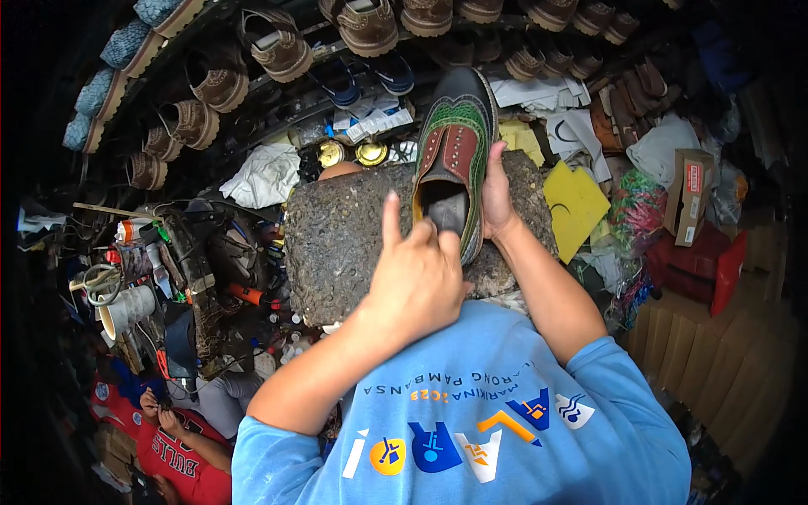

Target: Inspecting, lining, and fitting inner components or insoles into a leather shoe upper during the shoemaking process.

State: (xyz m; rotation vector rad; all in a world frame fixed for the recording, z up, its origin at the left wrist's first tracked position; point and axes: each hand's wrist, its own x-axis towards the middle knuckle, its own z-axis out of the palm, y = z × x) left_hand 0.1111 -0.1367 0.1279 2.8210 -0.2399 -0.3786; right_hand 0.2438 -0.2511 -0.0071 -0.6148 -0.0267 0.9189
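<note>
A lace-less brogue shoe [454, 156] with a black toe, green textured sides and a reddish-brown eyelet panel is held up, toe pointing away. My right hand [498, 195] grips its right side, thumb up along the edge and the other fingers hidden behind or beneath. At the heel end, my left hand [421, 273] has bent fingers at the shoe's opening, partly inside over the dark insole. One left finger sticks out straight beside the shoe. Below the shoe lies a rough dark block [345, 244].
Brown shoes [278, 46] line the far racks, with blue ones [126, 46] at far left. Tools and a white tape roll [126, 310] crowd the left. Yellow sheet [575, 206], plastic bags and a brown box [688, 198] lie right. A person in red [181, 454] sits lower left.
</note>
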